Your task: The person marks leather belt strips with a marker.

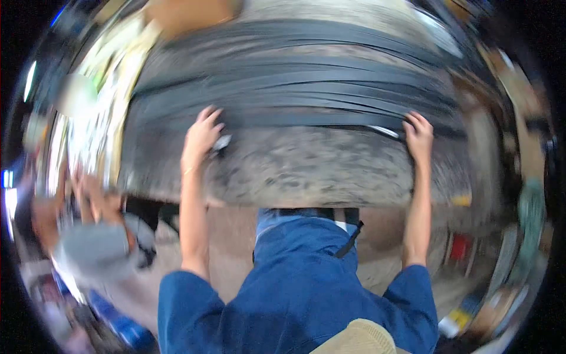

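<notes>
Long black flat strips [295, 88] lie side by side across a worn, grey-stained worktable [318, 168]. The nearest black strip [306, 120] runs between my two hands. My left hand [201, 138] has its bent fingers and thumb at this strip's left part, blurred by motion. Close below those fingers is a small dark and silvery object [221, 143], too smeared to name. At the right end, my right hand [419, 135] curls its fingers over the strip. A bright glint [384, 131] shows just left of it, along the strip's lower edge.
A person in a grey top [97, 248] is at the left, hands near the table's left side. A brown box-like thing [191, 15] stands at the far edge. Green coiled material [530, 206] hangs at the right. A red item [460, 246] is low on the right.
</notes>
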`<control>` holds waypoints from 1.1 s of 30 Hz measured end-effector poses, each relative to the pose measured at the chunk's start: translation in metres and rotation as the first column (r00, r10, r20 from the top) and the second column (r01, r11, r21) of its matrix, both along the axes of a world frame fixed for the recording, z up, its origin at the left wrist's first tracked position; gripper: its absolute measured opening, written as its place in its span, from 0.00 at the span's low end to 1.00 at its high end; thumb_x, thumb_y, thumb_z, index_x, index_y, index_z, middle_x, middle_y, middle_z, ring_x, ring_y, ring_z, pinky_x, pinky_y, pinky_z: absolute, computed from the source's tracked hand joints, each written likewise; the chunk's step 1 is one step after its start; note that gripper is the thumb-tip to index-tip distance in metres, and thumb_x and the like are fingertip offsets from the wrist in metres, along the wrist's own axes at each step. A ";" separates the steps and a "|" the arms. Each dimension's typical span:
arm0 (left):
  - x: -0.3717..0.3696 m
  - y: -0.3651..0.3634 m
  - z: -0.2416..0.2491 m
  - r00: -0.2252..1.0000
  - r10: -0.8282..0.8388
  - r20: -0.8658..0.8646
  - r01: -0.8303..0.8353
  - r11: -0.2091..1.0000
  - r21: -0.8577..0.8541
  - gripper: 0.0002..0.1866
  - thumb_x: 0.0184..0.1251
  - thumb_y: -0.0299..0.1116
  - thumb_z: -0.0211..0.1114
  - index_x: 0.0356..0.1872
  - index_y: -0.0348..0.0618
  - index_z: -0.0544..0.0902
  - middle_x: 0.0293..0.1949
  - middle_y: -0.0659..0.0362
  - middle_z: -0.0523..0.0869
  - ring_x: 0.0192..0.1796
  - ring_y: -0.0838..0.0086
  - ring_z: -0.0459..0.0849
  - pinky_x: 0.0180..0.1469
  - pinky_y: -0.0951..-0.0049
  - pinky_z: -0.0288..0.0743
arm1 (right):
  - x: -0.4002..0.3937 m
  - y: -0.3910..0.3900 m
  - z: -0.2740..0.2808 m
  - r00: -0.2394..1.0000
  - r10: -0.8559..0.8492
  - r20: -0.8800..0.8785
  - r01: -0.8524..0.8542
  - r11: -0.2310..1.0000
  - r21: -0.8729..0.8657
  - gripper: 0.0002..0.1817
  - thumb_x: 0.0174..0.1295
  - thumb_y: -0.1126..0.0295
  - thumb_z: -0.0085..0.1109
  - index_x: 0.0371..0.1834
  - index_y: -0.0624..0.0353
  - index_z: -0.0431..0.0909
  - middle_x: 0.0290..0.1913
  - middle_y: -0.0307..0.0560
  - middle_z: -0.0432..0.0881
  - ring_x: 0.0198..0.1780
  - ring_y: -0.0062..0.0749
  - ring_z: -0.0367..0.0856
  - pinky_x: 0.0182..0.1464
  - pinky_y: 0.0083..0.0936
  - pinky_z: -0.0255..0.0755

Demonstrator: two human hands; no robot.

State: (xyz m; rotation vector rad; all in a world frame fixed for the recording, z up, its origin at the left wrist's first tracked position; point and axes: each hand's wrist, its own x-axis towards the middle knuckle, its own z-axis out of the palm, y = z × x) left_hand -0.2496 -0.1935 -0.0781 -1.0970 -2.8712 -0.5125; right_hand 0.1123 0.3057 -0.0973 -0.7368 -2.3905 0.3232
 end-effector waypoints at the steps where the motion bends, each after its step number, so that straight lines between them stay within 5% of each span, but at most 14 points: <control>1: 0.001 0.004 0.012 1.000 -0.025 -0.010 0.025 1.000 -0.017 0.23 0.69 0.42 0.64 0.64 0.51 0.81 0.68 0.55 0.77 0.63 0.50 0.81 0.62 0.55 0.76 | 0.001 -0.002 0.003 1.000 -0.001 -0.012 0.001 1.000 0.008 0.16 0.60 0.62 0.70 0.52 0.48 0.90 0.59 0.49 0.85 0.63 0.45 0.79 0.67 0.39 0.72; 4: -0.030 0.001 0.001 0.979 -0.199 0.041 0.194 0.977 0.088 0.21 0.62 0.35 0.71 0.55 0.40 0.81 0.55 0.49 0.81 0.55 0.49 0.83 0.55 0.58 0.77 | 0.007 0.009 -0.012 0.992 0.059 -0.113 -0.054 0.997 0.054 0.16 0.58 0.58 0.71 0.48 0.47 0.91 0.57 0.48 0.85 0.62 0.46 0.79 0.66 0.40 0.71; 9: -0.042 0.003 0.072 0.987 -0.138 -0.079 0.133 0.989 -0.064 0.12 0.57 0.32 0.75 0.37 0.35 0.84 0.33 0.46 0.89 0.38 0.52 0.89 0.43 0.61 0.79 | 0.008 -0.004 -0.015 0.995 0.015 -0.095 -0.014 1.000 0.010 0.15 0.61 0.53 0.70 0.47 0.43 0.91 0.60 0.47 0.81 0.67 0.43 0.72 0.68 0.46 0.67; 13: -0.079 0.013 0.181 0.984 -0.105 -0.144 0.081 0.983 -0.163 0.11 0.55 0.32 0.75 0.39 0.42 0.88 0.34 0.50 0.90 0.36 0.60 0.89 0.41 0.60 0.79 | 0.004 -0.025 -0.012 0.998 -0.001 -0.069 0.002 1.000 0.010 0.13 0.63 0.55 0.68 0.47 0.44 0.92 0.57 0.45 0.81 0.63 0.39 0.74 0.66 0.42 0.64; 16: -0.122 0.051 0.240 0.943 -0.089 -0.321 0.009 0.970 -0.244 0.10 0.56 0.32 0.73 0.39 0.44 0.89 0.32 0.51 0.90 0.40 0.51 0.89 0.43 0.57 0.80 | -0.012 -0.048 -0.014 0.992 0.073 -0.101 -0.075 0.997 -0.017 0.11 0.65 0.58 0.66 0.45 0.45 0.91 0.50 0.42 0.82 0.59 0.37 0.76 0.65 0.43 0.64; 17: -0.141 0.064 0.242 0.920 -0.048 -0.389 -0.057 0.965 -0.254 0.13 0.58 0.32 0.72 0.45 0.44 0.88 0.41 0.50 0.90 0.43 0.50 0.89 0.46 0.54 0.80 | -0.021 -0.052 -0.018 0.982 0.130 -0.135 -0.135 0.990 -0.033 0.11 0.65 0.58 0.66 0.45 0.46 0.90 0.48 0.41 0.82 0.57 0.38 0.77 0.64 0.44 0.65; 19: -0.185 0.082 0.211 0.780 -0.143 -0.609 0.020 0.979 -0.204 0.21 0.65 0.34 0.68 0.60 0.48 0.81 0.61 0.47 0.80 0.53 0.49 0.86 0.53 0.53 0.80 | -0.040 -0.063 -0.023 0.969 0.196 -0.151 -0.211 0.973 -0.090 0.10 0.65 0.59 0.66 0.45 0.46 0.90 0.47 0.42 0.81 0.57 0.41 0.76 0.64 0.44 0.66; 20: -0.162 0.105 0.200 0.869 -0.124 -0.479 0.068 0.989 -0.133 0.19 0.68 0.36 0.66 0.59 0.46 0.82 0.59 0.47 0.82 0.53 0.48 0.85 0.56 0.54 0.80 | -0.048 -0.067 -0.021 0.965 0.212 -0.152 -0.230 0.967 -0.108 0.10 0.65 0.59 0.65 0.44 0.47 0.90 0.48 0.43 0.81 0.57 0.42 0.75 0.64 0.45 0.66; 21: -0.180 0.126 0.162 0.746 -0.335 -0.575 0.364 0.929 -0.068 0.19 0.68 0.38 0.66 0.57 0.45 0.84 0.56 0.46 0.84 0.53 0.47 0.85 0.56 0.54 0.79 | -0.055 -0.070 -0.019 0.964 0.216 -0.152 -0.234 0.966 -0.112 0.10 0.65 0.60 0.65 0.44 0.47 0.90 0.49 0.44 0.80 0.57 0.43 0.74 0.64 0.45 0.66; 22: -0.072 0.161 0.170 0.871 -0.301 -0.388 0.284 0.953 -0.101 0.19 0.68 0.42 0.65 0.55 0.44 0.85 0.52 0.45 0.86 0.53 0.47 0.85 0.57 0.55 0.79 | -0.061 -0.078 -0.021 0.963 0.224 -0.151 -0.243 0.962 -0.123 0.10 0.65 0.61 0.64 0.44 0.48 0.89 0.50 0.45 0.80 0.58 0.45 0.74 0.64 0.45 0.66; 24: 0.045 0.202 0.137 0.875 -0.464 -0.139 0.454 0.885 -0.104 0.20 0.67 0.43 0.66 0.54 0.43 0.85 0.51 0.47 0.87 0.52 0.48 0.86 0.56 0.55 0.79 | -0.073 -0.085 -0.025 0.957 0.232 -0.172 -0.261 0.950 -0.169 0.10 0.65 0.61 0.64 0.45 0.49 0.89 0.52 0.46 0.79 0.59 0.48 0.73 0.66 0.47 0.65; 26: 0.098 0.224 0.081 0.718 -0.696 -0.003 0.694 0.717 -0.069 0.22 0.68 0.46 0.67 0.57 0.45 0.85 0.56 0.49 0.85 0.53 0.50 0.87 0.53 0.54 0.81 | -0.083 -0.097 -0.022 0.951 0.241 -0.193 -0.292 0.906 -0.307 0.11 0.65 0.63 0.64 0.47 0.50 0.88 0.53 0.48 0.80 0.60 0.50 0.73 0.67 0.47 0.66; 30: 0.151 0.238 0.008 0.704 -0.705 -0.086 0.709 0.706 0.008 0.24 0.69 0.42 0.69 0.64 0.48 0.80 0.60 0.51 0.81 0.41 0.55 0.89 0.45 0.57 0.82 | -0.069 -0.101 0.004 0.920 0.296 -0.258 -0.376 0.854 -0.361 0.13 0.64 0.68 0.64 0.50 0.58 0.87 0.53 0.53 0.84 0.59 0.49 0.81 0.65 0.39 0.73; 33: 0.153 0.228 0.007 0.717 -0.694 -0.068 0.697 0.711 0.089 0.17 0.70 0.38 0.66 0.58 0.50 0.81 0.53 0.54 0.82 0.37 0.49 0.87 0.39 0.53 0.82 | -0.018 -0.076 0.018 0.981 0.061 -0.184 -0.107 0.962 -0.251 0.13 0.63 0.67 0.65 0.49 0.59 0.86 0.52 0.54 0.85 0.57 0.48 0.83 0.62 0.38 0.76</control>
